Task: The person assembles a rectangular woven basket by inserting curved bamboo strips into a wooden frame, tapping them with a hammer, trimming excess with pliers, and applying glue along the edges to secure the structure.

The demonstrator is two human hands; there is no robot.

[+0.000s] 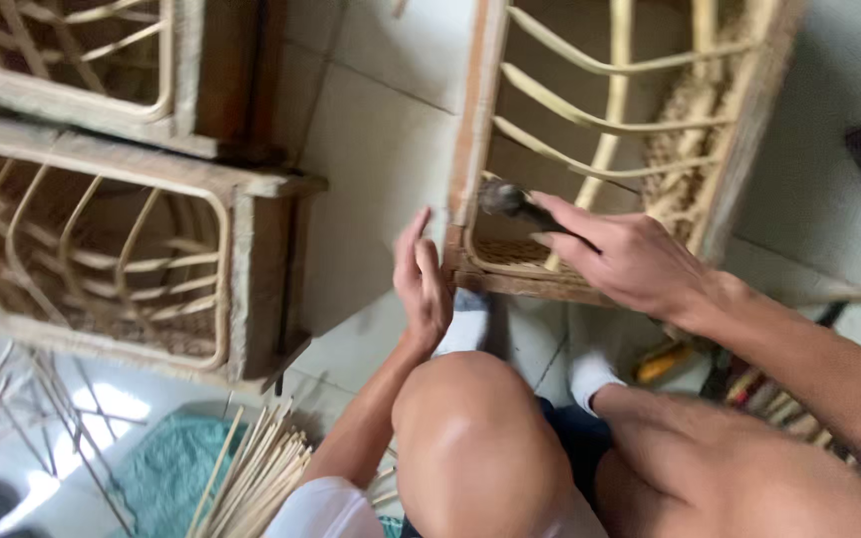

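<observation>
Hands working on a rattan frame [590,149] on the tiled floor [381,149].
Right hand [630,259], fingers clamped on a dark tool [510,199] at the frame's 7 o'clock corner; left hand [423,284], fingers apart and straight, just beside that corner. Cane strips [251,478] at 7 o'clock.

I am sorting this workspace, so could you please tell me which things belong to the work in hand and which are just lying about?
In use:
- open wooden frame with curved rattan slats
- dark hammer-like tool, gripped by the right hand
- left hand, beside the frame's corner

Lying about:
- two similar rattan frames
- bundle of pale rattan sticks
- teal mat
</observation>
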